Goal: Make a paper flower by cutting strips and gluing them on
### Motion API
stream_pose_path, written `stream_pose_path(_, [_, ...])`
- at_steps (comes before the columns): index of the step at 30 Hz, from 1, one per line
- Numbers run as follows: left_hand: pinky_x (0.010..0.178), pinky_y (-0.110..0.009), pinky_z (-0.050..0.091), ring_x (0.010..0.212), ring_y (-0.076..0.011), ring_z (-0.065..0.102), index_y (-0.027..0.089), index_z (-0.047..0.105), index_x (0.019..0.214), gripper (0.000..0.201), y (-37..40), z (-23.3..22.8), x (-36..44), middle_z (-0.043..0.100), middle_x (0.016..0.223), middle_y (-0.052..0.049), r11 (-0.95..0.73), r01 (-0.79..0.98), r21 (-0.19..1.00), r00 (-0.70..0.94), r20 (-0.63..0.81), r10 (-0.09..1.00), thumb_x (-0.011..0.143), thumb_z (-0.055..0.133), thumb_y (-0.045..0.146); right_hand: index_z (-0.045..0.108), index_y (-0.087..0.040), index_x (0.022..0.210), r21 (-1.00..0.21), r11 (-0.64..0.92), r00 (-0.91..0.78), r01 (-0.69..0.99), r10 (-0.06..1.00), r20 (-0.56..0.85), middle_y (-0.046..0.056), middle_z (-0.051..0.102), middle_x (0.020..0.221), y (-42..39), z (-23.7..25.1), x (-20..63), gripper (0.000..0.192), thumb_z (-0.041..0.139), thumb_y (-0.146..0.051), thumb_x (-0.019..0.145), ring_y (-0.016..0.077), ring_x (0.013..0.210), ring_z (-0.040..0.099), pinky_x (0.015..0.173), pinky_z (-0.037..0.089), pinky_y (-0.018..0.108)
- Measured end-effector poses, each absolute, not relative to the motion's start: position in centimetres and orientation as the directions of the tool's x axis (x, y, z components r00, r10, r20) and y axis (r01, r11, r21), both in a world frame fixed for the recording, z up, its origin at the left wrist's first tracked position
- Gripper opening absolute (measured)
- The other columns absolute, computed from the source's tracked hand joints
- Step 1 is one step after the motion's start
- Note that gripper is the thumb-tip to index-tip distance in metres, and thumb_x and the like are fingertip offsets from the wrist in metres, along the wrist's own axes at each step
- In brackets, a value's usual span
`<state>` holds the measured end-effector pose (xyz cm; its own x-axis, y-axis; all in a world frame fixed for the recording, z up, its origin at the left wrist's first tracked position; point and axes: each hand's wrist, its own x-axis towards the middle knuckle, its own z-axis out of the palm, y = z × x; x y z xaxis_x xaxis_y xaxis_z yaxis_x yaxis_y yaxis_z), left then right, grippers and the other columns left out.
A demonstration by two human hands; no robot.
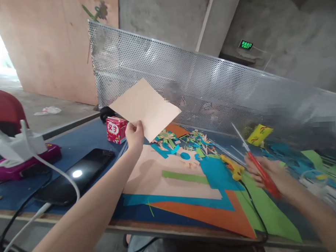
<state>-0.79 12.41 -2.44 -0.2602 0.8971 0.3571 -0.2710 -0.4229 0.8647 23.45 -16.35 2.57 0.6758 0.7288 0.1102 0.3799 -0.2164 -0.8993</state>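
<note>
Left of centre, hold the pale sheet flat, pinched at its edge by the left hand; at right, point the red-handled scissors, gripped in the right hand, clear of the left.

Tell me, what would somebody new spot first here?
Probably the big pale paper held up by the left hand, near the middle. Next, the red-handled pointed tool in the right hand. Between the hands, colourful paper scraps lie scattered on the blue table.

Head cam, facing fwd/down, tilted, close over table
</note>
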Motion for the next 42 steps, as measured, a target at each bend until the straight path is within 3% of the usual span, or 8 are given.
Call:
stream_pose_path(2, [0.043,-0.018,0.033,0.049,-0.0073,0.044,0.019,0.041,0.068,0.018,12.4,-2.5,-0.9,0.046,0.059,0.004,-0.424,-0.278,0.862,-0.275,0.351,0.895,0.07,0.051,0.034,0.044,-0.021,0.056,-0.99,-0.131,0.56,0.051,0.825,-0.08,-0.006,0.037,0.043,-14.6,2.3,21.5,0.04,0.062,-0.057,0.053,0.0076,0.032,0.032,0.03,0.027,0.022])
stream_pose_path(5, [0.04,-0.02,0.032,0.043,-0.0079,0.043,0.021,0.037,0.07,0.021,11.9,-2.5,-0.9,0.044,0.056,0.005,-0.437,-0.264,0.86,-0.238,0.382,0.893,0.07,0.051,0.036,0.044,-0.019,0.061,-0.991,0.092,0.471,-0.101,0.881,0.033,-0.004,0.048,0.055,-11.4,2.0,18.6,0.038,0.065,-0.051,0.059,0.008,0.042,0.044,0.034,0.033,0.019])
stream_pose_path(8, [0.036,-0.02,0.029,0.037,-0.0074,0.041,0.022,0.034,0.072,0.026,11.3,-2.3,-0.9,0.04,0.053,0.007,-0.461,-0.215,0.861,-0.238,0.412,0.88,0.071,0.052,0.04,0.043,-0.02,0.067,-0.973,0.231,0.53,-0.02,0.827,0.186,-0.003,0.054,0.064,-7.7,1.5,15.8,0.039,0.072,-0.042,0.055,0.0093,0.046,0.052,0.037,0.041,0.02])
stream_pose_path(15, [0.037,-0.02,0.035,0.037,-0.0073,0.045,0.023,0.03,0.075,0.029,9.8,-1.9,-0.3,0.043,0.054,0.008,-0.494,-0.258,0.831,-0.114,0.481,0.869,0.073,0.052,0.041,0.044,-0.019,0.073,-0.959,0.277,0.438,-0.063,0.871,0.223,-0.001,0.058,0.073,-0.9,-0.3,11.9,0.039,0.074,-0.034,0.052,0.0151,0.059,0.061,0.046,0.049,0.025])
stream_pose_path(22, [0.038,-0.021,0.037,0.039,-0.0078,0.054,0.022,0.036,0.091,0.033,7.7,-0.3,0.4,0.06,0.085,-0.001,-0.479,-0.355,0.803,0.186,0.562,0.806,0.071,0.057,0.039,0.041,-0.019,0.067,-0.927,0.374,0.514,-0.023,0.8,0.31,-0.005,0.055,0.059,-0.2,0.2,12.5,0.037,0.073,-0.032,0.053,0.0091,0.049,0.054,0.045,0.044,0.02])
stream_pose_path(27, [0.038,-0.023,0.038,0.039,-0.0102,0.055,0.022,0.036,0.09,0.033,6.8,-0.1,0.3,0.062,0.083,-0.001,-0.452,-0.353,0.82,0.229,0.543,0.808,0.071,0.057,0.038,0.043,-0.019,0.069,-0.911,0.411,0.561,0.011,0.752,0.346,-0.005,0.054,0.062,-0.7,0.0,13.3,0.037,0.075,-0.03,0.052,0.0072,0.048,0.049,0.042,0.041,0.019])
stream_pose_path(34, [0.037,-0.023,0.039,0.037,-0.0103,0.053,0.021,0.037,0.084,0.026,6.7,-0.3,0.3,0.056,0.06,0.006,-0.471,-0.335,0.816,0.214,0.552,0.806,0.071,0.057,0.033,0.042,-0.02,0.069,-0.901,0.428,0.431,-0.079,0.829,0.356,-0.006,0.053,0.057,-0.9,-1.0,14.2,0.037,0.074,-0.025,0.051,0.0101,0.046,0.053,0.045,0.044,0.023])
stream_pose_path(42, [0.038,-0.022,0.04,0.038,-0.01,0.053,0.021,0.037,0.08,0.024,6.8,-0.5,0.2,0.056,0.056,0.006,-0.489,-0.301,0.819,0.202,0.556,0.806,0.072,0.058,0.031,0.043,-0.02,0.066,-0.926,0.378,0.427,-0.008,0.838,0.338,-0.005,0.057,0.053,-1.7,-0.8,14.3,0.032,0.07,-0.017,0.049,0.012,0.047,0.056,0.044,0.043,0.022])
